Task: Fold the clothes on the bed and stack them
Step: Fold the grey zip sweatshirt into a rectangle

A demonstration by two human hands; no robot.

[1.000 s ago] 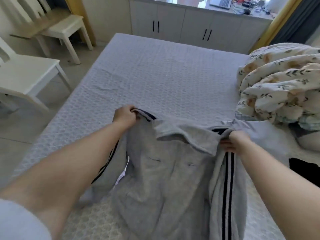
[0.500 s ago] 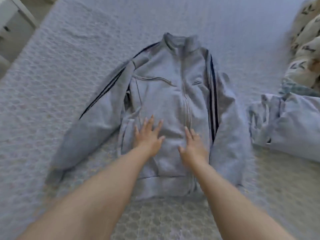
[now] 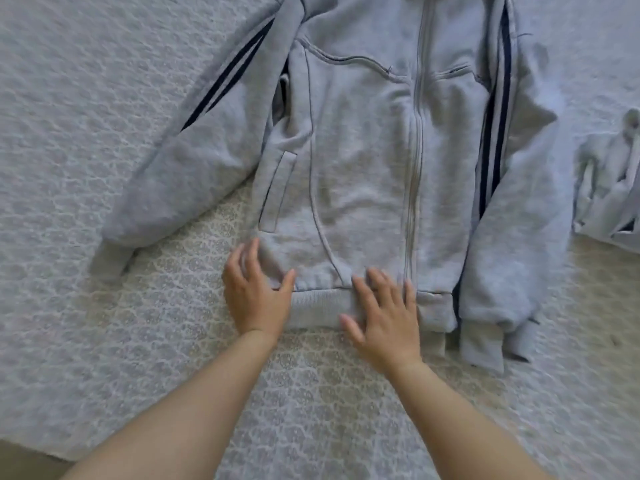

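Grey fleece jacket (image 3: 374, 161) lies front-up on the bed (image 3: 86, 116), zipped, collar end out of frame at the top.

Head view:
- Left hand (image 3: 258, 296) is at the hem's left corner, fingers spread and lightly curved over the cloth, thumb on the ribbing. Looks like pressing rather than pinching, nothing gripped.
- Right hand (image 3: 384, 317) lies flat on the hem (image 3: 318, 306) near the zip (image 3: 415, 140), fingers straight and spread, holding nothing.
- Left sleeve (image 3: 194, 161) is splayed diagonally, well out from the body. Right sleeve (image 3: 512, 220) lies alongside the body, its cuff past the hem.
- A second grey garment (image 3: 609, 181), crumpled, sits at the right edge, near the right sleeve but apart from it.

Judgement: smoothing stage, no fold made yet, nothing stacked.

Risks:
- Fleece is thick and the bed is soft. Pushing the hem could bunch the front panel; ripples already show mid-chest and could get locked into a fold.
- Sleeves are asymmetric. Folding the body before bringing the left sleeve in would likely give a lopsided bundle that stacks badly.
- The right cuff overhangs the hem, so it may poke out of a bottom-up fold.
- A wide sweep with the right sleeve could drag the neighbouring garment.
- Frame is motion-blurred, so exact finger contact is uncertain.
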